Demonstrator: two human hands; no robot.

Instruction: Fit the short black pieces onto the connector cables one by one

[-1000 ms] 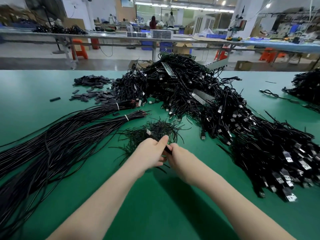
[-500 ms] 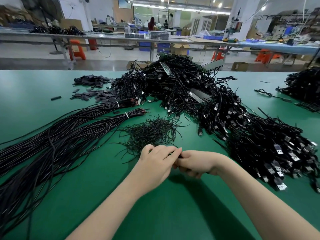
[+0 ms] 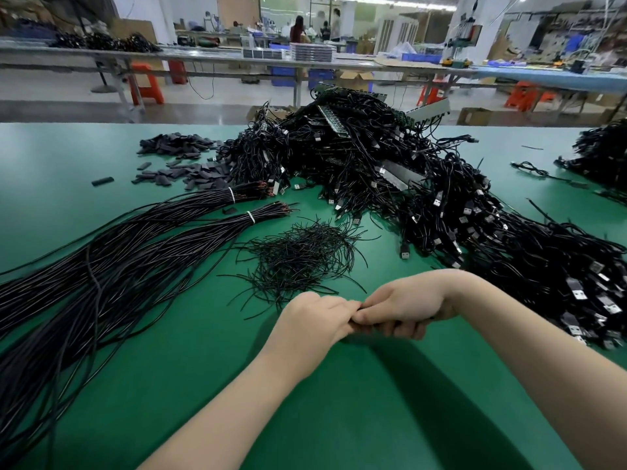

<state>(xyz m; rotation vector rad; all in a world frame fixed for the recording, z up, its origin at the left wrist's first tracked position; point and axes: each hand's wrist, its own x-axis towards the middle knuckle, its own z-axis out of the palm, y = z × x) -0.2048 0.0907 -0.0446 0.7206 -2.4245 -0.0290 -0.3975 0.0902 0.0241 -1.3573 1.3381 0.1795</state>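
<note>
Nearest the camera, over the bare green desk (image 3: 339, 401), the left hand (image 3: 315, 320) and the right hand (image 3: 405, 308) meet fingertip to fingertip, each grip closed narrow on something dark between them; only a sliver shows under the right fingers, so whether that is a cable end, a short black piece, or both cannot be told. Judging by the task, a piece is being slid onto a cable here. Such parts should be feather-light, the piece soft and easily squashed, the cable limp, so a pinch close to the very tip of each would give the most control. Just beyond the grip lies a loose heap of thin black strands (image 3: 302, 256). Beyond it and to the left, two tied bundles of long cables (image 3: 135, 245) sweep toward the near left edge. To the right of the grip and running far back is the big tangle of connector cables (image 3: 441, 212) with metal plugs. Farthest left of that pile sit the flat short black pieces (image 3: 190, 164), scattered on the desk. No bin or tray holds any of this; everything lies straight on the surface.
</note>
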